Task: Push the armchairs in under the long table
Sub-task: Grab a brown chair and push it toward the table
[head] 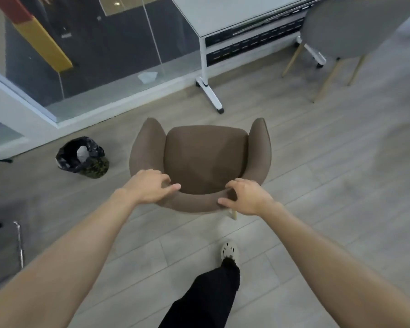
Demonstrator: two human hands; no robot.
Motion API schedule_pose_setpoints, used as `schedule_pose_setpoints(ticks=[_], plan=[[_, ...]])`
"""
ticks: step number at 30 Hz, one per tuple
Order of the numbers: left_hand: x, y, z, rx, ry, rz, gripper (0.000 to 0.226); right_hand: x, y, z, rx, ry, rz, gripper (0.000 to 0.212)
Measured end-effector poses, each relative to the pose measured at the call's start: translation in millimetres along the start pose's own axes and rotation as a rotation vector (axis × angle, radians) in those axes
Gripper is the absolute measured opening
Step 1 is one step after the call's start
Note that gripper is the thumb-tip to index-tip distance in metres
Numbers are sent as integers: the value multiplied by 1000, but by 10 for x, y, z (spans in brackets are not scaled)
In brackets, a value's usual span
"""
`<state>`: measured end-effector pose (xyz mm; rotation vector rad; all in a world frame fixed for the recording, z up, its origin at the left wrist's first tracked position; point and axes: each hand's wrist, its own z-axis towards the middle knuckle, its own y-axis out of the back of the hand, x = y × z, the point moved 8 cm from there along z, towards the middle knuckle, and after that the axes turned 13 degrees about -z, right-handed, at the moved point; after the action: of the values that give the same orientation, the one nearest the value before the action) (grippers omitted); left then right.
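A brown upholstered armchair (205, 157) stands on the wooden floor in the middle of the view, its seat facing away from me toward the long white table (213, 17). My left hand (149, 185) grips the left part of the chair's curved backrest. My right hand (245, 196) grips the right part of the same backrest, fingers curled over its top edge. The chair stands well short of the table's white leg (202, 58). A grey armchair (346, 29) on pale wooden legs stands at the table's near side, upper right.
A black-lined waste bin (81, 155) stands on the floor to the left of the brown chair. A glass partition (100, 50) with a white base runs along the upper left. My foot (229, 252) steps forward behind the chair. A metal frame (19, 242) shows at the left edge.
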<state>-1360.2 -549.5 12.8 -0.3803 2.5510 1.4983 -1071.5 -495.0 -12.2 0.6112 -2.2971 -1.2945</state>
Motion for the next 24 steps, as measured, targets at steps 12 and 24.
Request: schedule_pose_setpoints(ticks=[12, 24], plan=[[577, -520, -6, 68, -196, 193, 111, 681, -487, 204, 10, -95, -277, 123], [409, -676, 577, 75, -406, 221, 81, 464, -518, 283, -146, -188, -227, 103]])
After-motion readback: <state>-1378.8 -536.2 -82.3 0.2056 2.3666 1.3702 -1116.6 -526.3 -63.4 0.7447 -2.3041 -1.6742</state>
